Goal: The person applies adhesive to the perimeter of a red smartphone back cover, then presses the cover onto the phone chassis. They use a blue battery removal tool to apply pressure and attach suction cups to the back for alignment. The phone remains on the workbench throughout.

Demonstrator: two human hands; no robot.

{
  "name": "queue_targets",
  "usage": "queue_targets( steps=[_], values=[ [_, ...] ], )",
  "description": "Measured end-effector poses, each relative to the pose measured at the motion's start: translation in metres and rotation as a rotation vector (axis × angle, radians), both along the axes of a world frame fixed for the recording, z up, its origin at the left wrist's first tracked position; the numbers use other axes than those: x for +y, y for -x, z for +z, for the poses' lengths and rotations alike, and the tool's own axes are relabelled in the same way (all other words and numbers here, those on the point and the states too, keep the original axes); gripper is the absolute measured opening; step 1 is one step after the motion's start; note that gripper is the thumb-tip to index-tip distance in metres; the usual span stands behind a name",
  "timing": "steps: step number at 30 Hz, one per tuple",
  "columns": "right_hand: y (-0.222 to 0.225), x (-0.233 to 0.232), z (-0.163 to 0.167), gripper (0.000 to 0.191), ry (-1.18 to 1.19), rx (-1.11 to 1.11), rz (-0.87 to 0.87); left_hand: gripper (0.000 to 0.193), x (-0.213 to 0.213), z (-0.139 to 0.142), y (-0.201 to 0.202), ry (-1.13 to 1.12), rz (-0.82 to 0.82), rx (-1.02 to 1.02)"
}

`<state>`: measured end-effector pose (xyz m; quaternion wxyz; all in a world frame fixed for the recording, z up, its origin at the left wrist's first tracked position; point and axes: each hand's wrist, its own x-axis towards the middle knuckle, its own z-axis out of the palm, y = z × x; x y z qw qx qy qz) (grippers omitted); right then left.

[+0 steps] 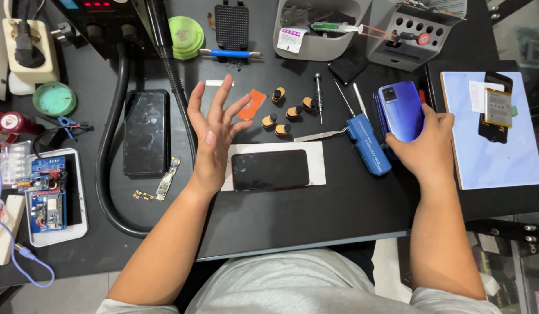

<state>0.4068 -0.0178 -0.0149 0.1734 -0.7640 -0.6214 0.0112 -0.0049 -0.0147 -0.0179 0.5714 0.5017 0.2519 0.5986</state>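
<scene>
Two hands work apart over the black table [316, 221]: the right hand [426, 145] is clamped on a blue phone back cover [400, 110], lifting it clear, while the left hand [214, 136] hovers spread and empty beside the dark phone [270, 170] lying flat on its white mat [316, 166], kept central for easy reach.

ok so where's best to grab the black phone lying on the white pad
Take the black phone by its two long edges, coming straight down from above. It lies flat, screen up, lengthwise on the white pad, so only the thin sides offer purchase. The left hand hovers open nearest it.
</scene>
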Motion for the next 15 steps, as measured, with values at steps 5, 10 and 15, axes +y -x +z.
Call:
queue_targets(
  steps=[5, 10, 15],
  values=[
    [0.0007, -0.003, -0.0014, 0.091, 0.096, -0.095, -0.032, 0.094, -0.0008, 0.0029, 0.0012, -0.007, 0.011, -0.006],
    [-0.0001, -0.0073, -0.0039, 0.08, 0.153, -0.142, -0.019, 0.093, -0.0004, 0.0028, 0.0013, -0.012, 0.015, -0.013],
    [0.0023, -0.0093, -0.004, 0.073, 0.192, -0.166, 0.009, 0.089, -0.0003, 0.0011, 0.0014, -0.013, 0.031, 0.007]
  ],
)
